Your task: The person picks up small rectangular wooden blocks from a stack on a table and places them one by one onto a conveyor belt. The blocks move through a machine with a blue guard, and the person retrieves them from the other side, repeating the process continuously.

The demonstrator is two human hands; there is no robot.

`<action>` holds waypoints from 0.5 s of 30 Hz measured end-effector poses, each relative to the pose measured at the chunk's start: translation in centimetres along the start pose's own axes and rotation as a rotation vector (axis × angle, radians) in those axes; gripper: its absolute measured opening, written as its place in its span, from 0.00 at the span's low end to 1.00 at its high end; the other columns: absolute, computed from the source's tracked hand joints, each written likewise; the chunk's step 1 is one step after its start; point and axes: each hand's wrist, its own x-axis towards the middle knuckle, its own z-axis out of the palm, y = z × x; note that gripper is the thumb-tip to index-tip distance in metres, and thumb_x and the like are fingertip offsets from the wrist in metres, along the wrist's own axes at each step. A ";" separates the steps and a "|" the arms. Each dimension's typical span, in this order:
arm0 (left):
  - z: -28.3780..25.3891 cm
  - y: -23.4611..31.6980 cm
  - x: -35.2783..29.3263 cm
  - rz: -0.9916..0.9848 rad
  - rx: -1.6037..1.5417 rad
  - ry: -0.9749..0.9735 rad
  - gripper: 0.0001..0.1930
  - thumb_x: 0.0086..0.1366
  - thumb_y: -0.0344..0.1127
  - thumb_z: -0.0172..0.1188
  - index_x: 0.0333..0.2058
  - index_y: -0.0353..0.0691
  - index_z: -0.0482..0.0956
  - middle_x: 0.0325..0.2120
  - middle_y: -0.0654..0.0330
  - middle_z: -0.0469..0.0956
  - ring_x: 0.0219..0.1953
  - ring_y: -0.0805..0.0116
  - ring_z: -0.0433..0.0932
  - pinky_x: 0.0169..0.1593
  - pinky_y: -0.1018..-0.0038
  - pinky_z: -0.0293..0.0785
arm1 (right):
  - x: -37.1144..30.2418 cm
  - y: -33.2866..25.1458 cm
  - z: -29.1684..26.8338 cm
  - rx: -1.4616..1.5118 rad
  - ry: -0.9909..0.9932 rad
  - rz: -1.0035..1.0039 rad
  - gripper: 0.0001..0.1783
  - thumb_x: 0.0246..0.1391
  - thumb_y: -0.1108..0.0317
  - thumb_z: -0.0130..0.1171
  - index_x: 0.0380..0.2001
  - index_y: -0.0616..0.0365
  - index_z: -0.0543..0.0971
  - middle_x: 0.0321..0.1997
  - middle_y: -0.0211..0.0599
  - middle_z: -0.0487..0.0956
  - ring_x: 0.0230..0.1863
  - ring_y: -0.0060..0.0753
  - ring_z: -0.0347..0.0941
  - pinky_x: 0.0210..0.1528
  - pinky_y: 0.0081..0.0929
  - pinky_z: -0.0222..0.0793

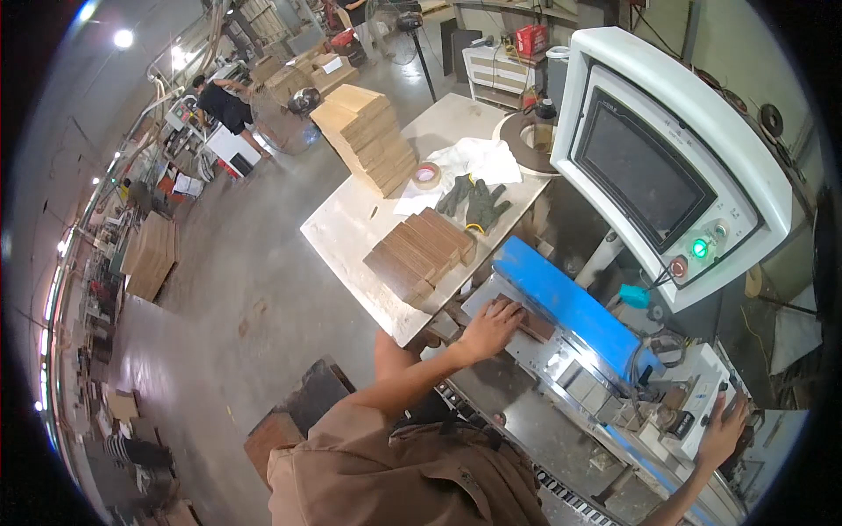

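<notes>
My left hand (493, 330) bends its fingers over a small brown wooden board (537, 327), pressing it onto the metal bed of a machine beside a long blue guard (570, 302). Part of the board is covered by the hand. Far to the right, my right hand (723, 431) rests with its fingers apart at the edge of a white housing (702, 394) with black knobs; it holds nothing that I can see. Left of the machine, a row of brown wooden blocks (419, 254) sits on a pale table (338, 254).
The table also bears a tall stack of light wooden pieces (367, 140), a tape roll (427, 175), a white cloth (478, 160) and dark gloves (476, 203). A large control panel (649, 167) with a lit green button overhangs the machine. Another person (230, 103) stands far left.
</notes>
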 end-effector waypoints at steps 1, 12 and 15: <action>0.3 -0.3 0.4 -0.022 0.018 -0.019 0.29 0.68 0.41 0.61 0.67 0.43 0.74 0.65 0.56 0.73 0.69 0.54 0.69 0.75 0.52 0.58 | -0.1 -0.4 -0.4 0.005 -0.004 -0.012 0.41 0.73 0.28 0.44 0.75 0.43 0.71 0.79 0.36 0.68 0.77 0.54 0.65 0.76 0.53 0.62; 0.5 -2.9 2.2 0.026 0.051 0.042 0.25 0.61 0.43 0.66 0.58 0.48 0.82 0.54 0.63 0.79 0.58 0.59 0.74 0.68 0.57 0.66 | -0.5 -1.0 -0.5 0.022 0.036 -0.019 0.39 0.73 0.29 0.45 0.75 0.41 0.71 0.79 0.36 0.68 0.77 0.52 0.65 0.74 0.51 0.65; -1.7 -2.3 2.6 0.111 0.038 0.105 0.26 0.60 0.42 0.67 0.58 0.48 0.82 0.52 0.60 0.78 0.57 0.57 0.75 0.68 0.56 0.66 | -0.7 -1.0 -0.6 0.038 0.041 -0.030 0.38 0.73 0.31 0.48 0.74 0.43 0.72 0.79 0.36 0.69 0.77 0.52 0.65 0.73 0.48 0.66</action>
